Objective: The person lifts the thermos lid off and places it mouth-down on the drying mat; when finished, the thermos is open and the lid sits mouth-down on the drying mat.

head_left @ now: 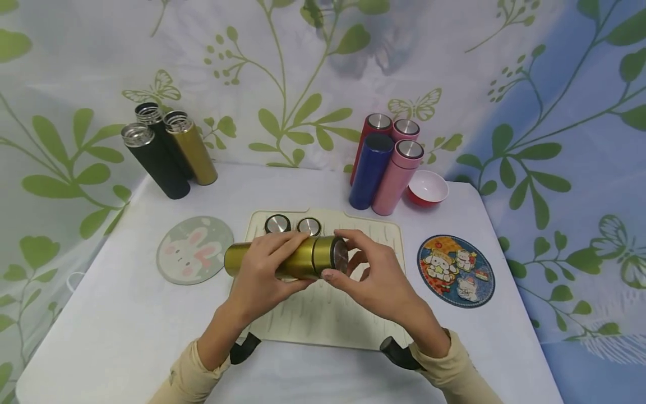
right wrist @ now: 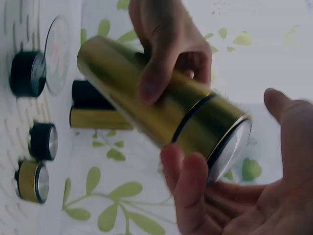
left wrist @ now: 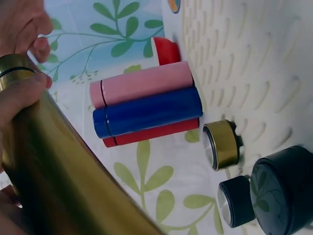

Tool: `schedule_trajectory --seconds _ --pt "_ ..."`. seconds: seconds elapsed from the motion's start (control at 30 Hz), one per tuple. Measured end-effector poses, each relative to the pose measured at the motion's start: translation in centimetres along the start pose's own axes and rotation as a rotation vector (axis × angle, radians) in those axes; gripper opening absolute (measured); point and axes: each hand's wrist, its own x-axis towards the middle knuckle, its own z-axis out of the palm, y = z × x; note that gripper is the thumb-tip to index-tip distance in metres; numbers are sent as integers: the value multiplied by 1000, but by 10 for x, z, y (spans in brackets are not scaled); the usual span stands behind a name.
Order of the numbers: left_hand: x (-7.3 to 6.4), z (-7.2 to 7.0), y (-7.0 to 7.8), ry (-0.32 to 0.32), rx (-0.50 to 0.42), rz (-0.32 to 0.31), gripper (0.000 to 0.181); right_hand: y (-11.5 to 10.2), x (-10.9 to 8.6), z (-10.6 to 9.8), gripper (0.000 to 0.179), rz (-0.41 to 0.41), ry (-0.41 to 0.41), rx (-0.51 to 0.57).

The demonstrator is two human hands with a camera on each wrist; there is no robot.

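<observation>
A gold thermos bottle (head_left: pixel 298 262) lies nearly level above the cream ridged mat (head_left: pixel 323 320). My left hand (head_left: pixel 264 268) grips its body. Its gold cap (right wrist: pixel 220 129), with a silver top, sits on the bottle beyond a dark seam. My right hand (head_left: pixel 375 275) is at that cap; in the right wrist view the fingertips (right wrist: pixel 191 169) touch it and the thumb stands off. On the mat are a small black cap (left wrist: pixel 237 200), a gold cap (left wrist: pixel 222 144) and a larger black cap (left wrist: pixel 281 191), the last hidden behind the bottle in the head view.
Lidless black (head_left: pixel 158 163) and gold (head_left: pixel 193 148) bottles stand at the back left. Capped blue (head_left: pixel 370 171), pink (head_left: pixel 396 182) and red (head_left: pixel 360 140) bottles stand at the back right beside a red bowl (head_left: pixel 427 189). Round rabbit (head_left: pixel 194 251) and bear (head_left: pixel 456 271) mats flank the cream mat.
</observation>
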Motion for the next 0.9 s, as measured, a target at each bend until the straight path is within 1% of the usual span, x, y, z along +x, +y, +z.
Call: schedule_trajectory --seconds 0.1,0.17,0.23,0.3,0.5,0.7,0.8,0.9 --pt "-4 2 5 -11 121 55 80 -2 0 7 46 79 -1 -17" --pt "-6 2 7 -13 167 78 80 -2 -1 10 42 117 -3 2" --pt "-8 3 8 -13 191 83 79 0 -2 13 40 129 -9 39" --pt "-11 3 9 -13 200 77 79 2 -4 16 40 115 -19 75" --pt "-23 0 16 -33 225 53 75 10 -14 25 44 -1 -45 123" --pt "-33 -13 22 -53 227 20 76 9 -21 35 49 -133 -70 169" --pt "-34 -18 23 -51 216 21 77 8 -22 37 51 -195 -82 163" --pt "-34 -20 23 -52 193 23 79 6 -24 37 54 -246 -73 122"
